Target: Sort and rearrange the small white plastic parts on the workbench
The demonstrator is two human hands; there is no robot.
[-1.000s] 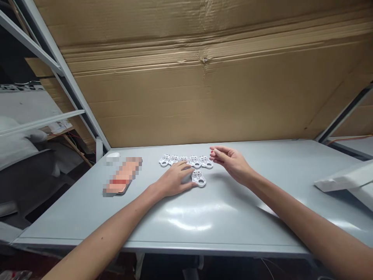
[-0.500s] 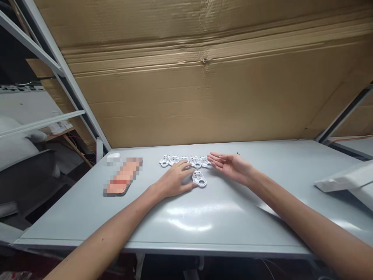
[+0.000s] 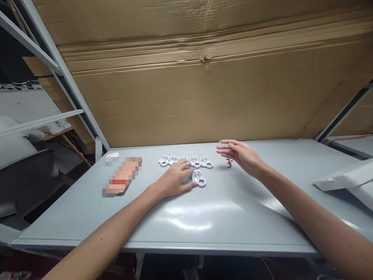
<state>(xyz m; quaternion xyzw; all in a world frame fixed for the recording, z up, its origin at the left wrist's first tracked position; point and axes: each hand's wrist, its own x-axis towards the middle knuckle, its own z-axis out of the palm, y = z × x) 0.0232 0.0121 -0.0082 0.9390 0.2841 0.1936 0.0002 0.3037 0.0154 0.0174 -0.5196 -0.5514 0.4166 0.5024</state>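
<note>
A row of five white plastic plates (image 3: pixel 195 161) with round holes, lying edge to edge on the grey table (image 3: pixel 221 229); one more white plastic plate (image 3: pixel 199 178) loose, just in front of the row. Left hand (image 3: pixel 175 180) low at the front of the row, fingers (image 3: pixel 183 165) slightly spread, fingertips on the middle plate and partly hiding it, little finger (image 3: pixel 194 186) just beside the loose plate; no pinching. To the right of the row, right hand (image 3: pixel 241 152) open in the air, fingers (image 3: pixel 227 146) pressed together and a little curved, touching no plate. Under these fingers, a tiny red and black object (image 3: pixel 229 163), too small for a clear name. Left of the row, a pixelated flat object (image 3: pixel 122 177) near a small white object (image 3: pixel 112 156), both hard to make out. Far right of the row, folded white packaging (image 3: pixel 344 181), cut off by the frame edge, inside not visible. Behind the row, a large creased cardboard sheet (image 3: pixel 186 77).
</note>
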